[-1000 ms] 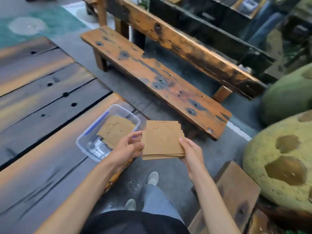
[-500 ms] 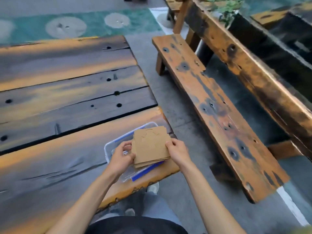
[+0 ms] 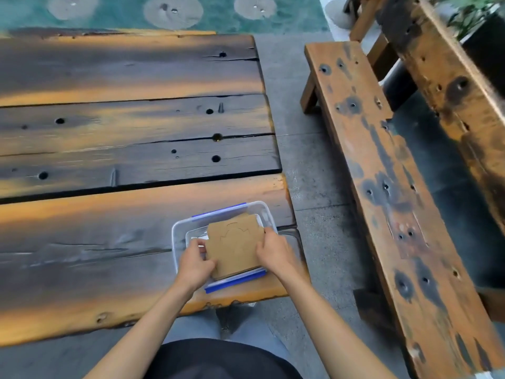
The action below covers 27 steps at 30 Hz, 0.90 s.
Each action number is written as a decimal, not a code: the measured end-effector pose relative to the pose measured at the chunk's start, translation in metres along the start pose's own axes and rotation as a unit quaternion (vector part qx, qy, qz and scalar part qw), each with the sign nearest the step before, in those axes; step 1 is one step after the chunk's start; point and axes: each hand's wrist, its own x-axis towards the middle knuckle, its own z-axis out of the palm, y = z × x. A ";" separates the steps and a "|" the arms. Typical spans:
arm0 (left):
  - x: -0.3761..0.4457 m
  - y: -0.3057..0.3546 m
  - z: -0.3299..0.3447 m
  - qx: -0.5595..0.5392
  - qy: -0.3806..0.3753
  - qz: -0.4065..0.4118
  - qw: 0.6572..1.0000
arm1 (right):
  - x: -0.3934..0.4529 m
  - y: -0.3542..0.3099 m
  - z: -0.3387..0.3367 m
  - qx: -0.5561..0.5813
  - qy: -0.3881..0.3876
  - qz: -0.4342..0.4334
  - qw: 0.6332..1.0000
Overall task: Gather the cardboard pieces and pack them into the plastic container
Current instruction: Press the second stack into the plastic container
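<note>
- Left hand [image 3: 194, 265] grips the left edge of the cardboard stack [image 3: 235, 246]: thumb on top, fingers curled under.
- Right hand [image 3: 273, 251] clamps the stack's right edge the same way, thumb on the top sheet, fingers wrapped around the side.
- Stack is brown, roughly square, with a cut outline visible on the top sheet. It sits tilted inside the opening of the plastic container [image 3: 180, 228]; can't tell if the bottom touches the floor of it.
- Container is clear with blue clips on the far and near rims [image 3: 237, 280], sitting at the near right corner of the wooden table [image 3: 123, 149].
- Something pale lies in the container to the left of the stack, too blurred to identify.
- Wooden bench [image 3: 382, 187] runs along the right, apart from the table, grey pavement [image 3: 300, 149] between them.
</note>
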 end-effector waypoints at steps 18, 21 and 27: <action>0.046 0.026 -0.013 0.147 -0.021 0.087 0.985 | 0.029 -0.048 -0.012 -0.167 -0.005 -0.268 0.949; 0.060 0.028 -0.013 0.172 -0.049 0.076 0.981 | 0.045 -0.061 -0.009 -0.261 -0.061 -0.280 0.922; 0.074 0.026 -0.012 0.196 -0.113 0.081 0.971 | 0.065 -0.073 -0.012 -0.324 -0.154 -0.244 0.901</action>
